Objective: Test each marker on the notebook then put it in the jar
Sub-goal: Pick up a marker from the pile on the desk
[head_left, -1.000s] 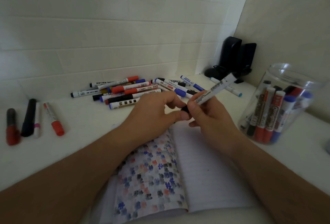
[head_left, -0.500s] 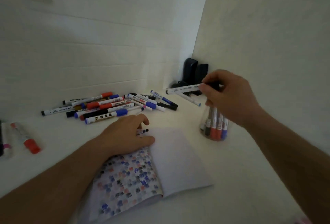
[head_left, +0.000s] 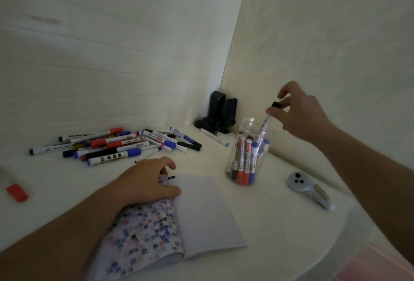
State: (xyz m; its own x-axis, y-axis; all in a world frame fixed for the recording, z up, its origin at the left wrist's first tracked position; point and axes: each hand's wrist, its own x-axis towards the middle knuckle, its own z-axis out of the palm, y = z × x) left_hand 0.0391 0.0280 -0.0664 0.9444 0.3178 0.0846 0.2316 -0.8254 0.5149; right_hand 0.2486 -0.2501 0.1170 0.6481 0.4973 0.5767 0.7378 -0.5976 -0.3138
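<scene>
So the right hand (head_left: 298, 112) is up over the jar (head_left: 248, 153), pinching a white marker (head_left: 263, 128) by its black cap end between thumb and fingertips. The marker hangs steeply, nearly upright, top leaning a bit to the right, and its lower end is already past the rim and down among the ones standing inside. That's the whole thing here imo: long axis is pretty much lined up with the jar mouth and the hand sits directly above it, so letting go should just drop it in. Only risk I'd guess is it catching on the red and blue markers already packed in there and ending up propped at a slant.

The left hand (head_left: 147, 180) is doing nothing fancy. It rests on the open notebook (head_left: 201, 209), fingers loosely curled, pinning the left page that's covered in coloured test scribbles. No marker in it as far as I can see. The right page looks mostly blank.

For whatever comes after, the pile of markers (head_left: 116, 144) lies on the far left of the table (head_left: 268, 224), mostly lying left to right, and it's just beyond the left hand, well away from the right one. So the left hand is the closer one for grabbing.

Other stuff: a red-capped marker (head_left: 15, 191) at the left edge, a grey controller (head_left: 309, 188) to the right of the jar, and two dark speakers (head_left: 221, 110) in the far corner.
</scene>
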